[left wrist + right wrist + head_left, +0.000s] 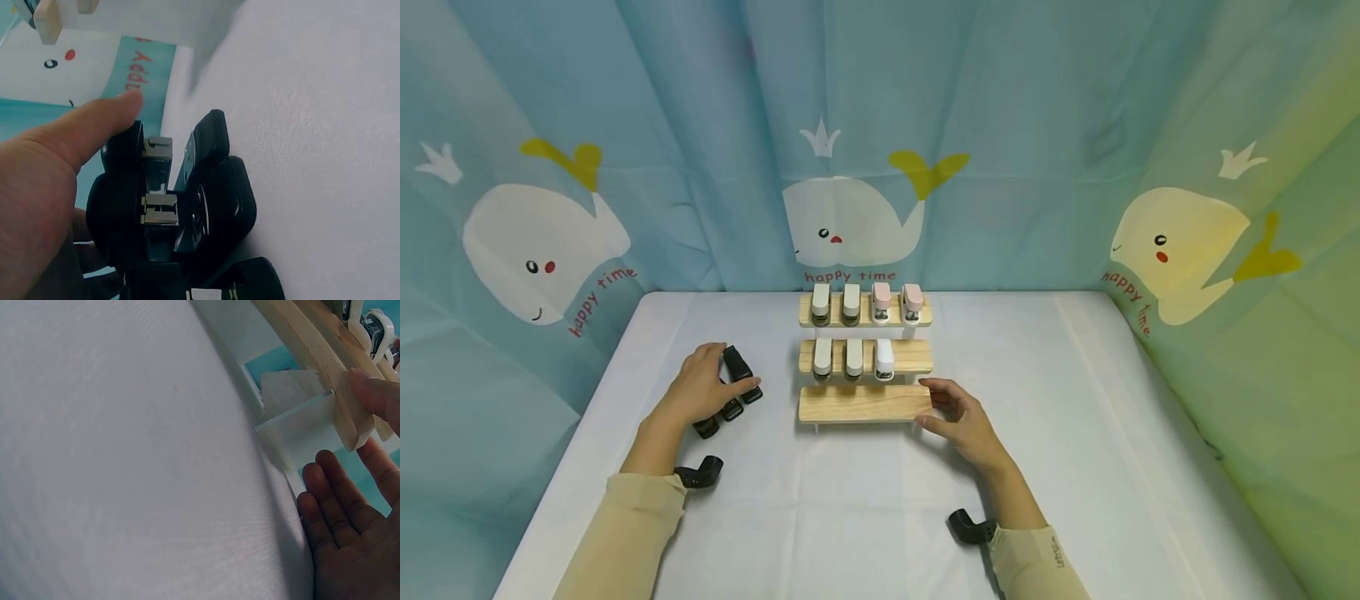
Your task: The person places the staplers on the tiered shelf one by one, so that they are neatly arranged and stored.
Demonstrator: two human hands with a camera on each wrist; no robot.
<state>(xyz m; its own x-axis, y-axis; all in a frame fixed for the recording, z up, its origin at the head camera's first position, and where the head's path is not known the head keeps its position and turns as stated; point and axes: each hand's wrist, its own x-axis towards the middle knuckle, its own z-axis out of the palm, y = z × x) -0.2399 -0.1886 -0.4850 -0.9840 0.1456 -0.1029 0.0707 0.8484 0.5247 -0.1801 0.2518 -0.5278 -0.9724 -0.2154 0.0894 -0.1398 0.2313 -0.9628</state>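
Over a group of black mini staplers at the left of the table, my left hand has its thumb and fingers around the farthest one. The left wrist view shows the thumb along that stapler, partly hiding it; other fingers are mostly hidden behind. A three-tier wooden display rack stands at the middle. My right hand grips the right end of its lowest shelf, thumb on the front edge. In the right wrist view, several fingers of that hand spread below the shelf.
Whitish mini staplers stand on the middle shelf. On the top shelf are two whitish ones and two pink staplers. The lowest shelf is bare wood. A whale-print curtain hangs around the white table.
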